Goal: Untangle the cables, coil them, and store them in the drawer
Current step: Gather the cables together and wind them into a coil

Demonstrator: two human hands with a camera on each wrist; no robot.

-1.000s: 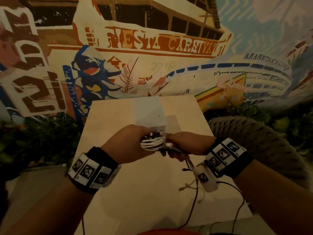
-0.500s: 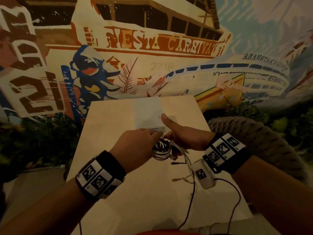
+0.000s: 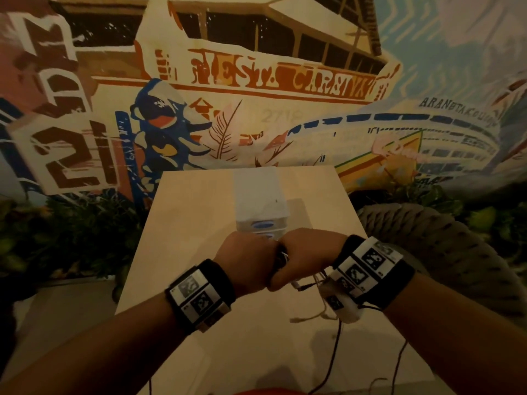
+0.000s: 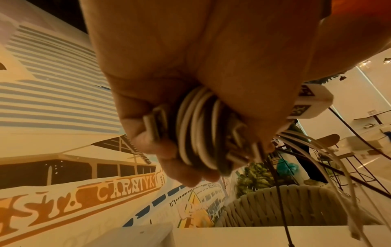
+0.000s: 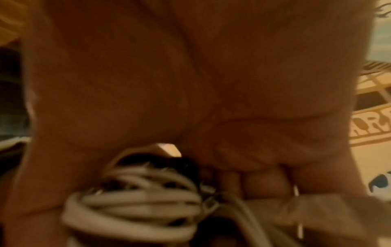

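Both hands dropped lower vs 0.5 s ago, now knuckle to knuckle. L hand (image 3: 247, 260) fingers curled round cable coil (image 4: 198, 132), white + dark loops. R hand (image 3: 306, 258) also clamped on it. Loose ends hang below R hand. Drawer unit (image 3: 258, 201) just beyond hands, on worktop (image 3: 185, 223).

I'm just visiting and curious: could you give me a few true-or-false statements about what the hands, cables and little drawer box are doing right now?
1. The left hand grips a coil of white and dark cables. True.
2. The right hand rests flat on the table. False: it is curled at the coil, against the left hand.
3. The small drawer box stands behind the hands. True.
4. The coil already lies in a drawer. False: it is held in the hands.
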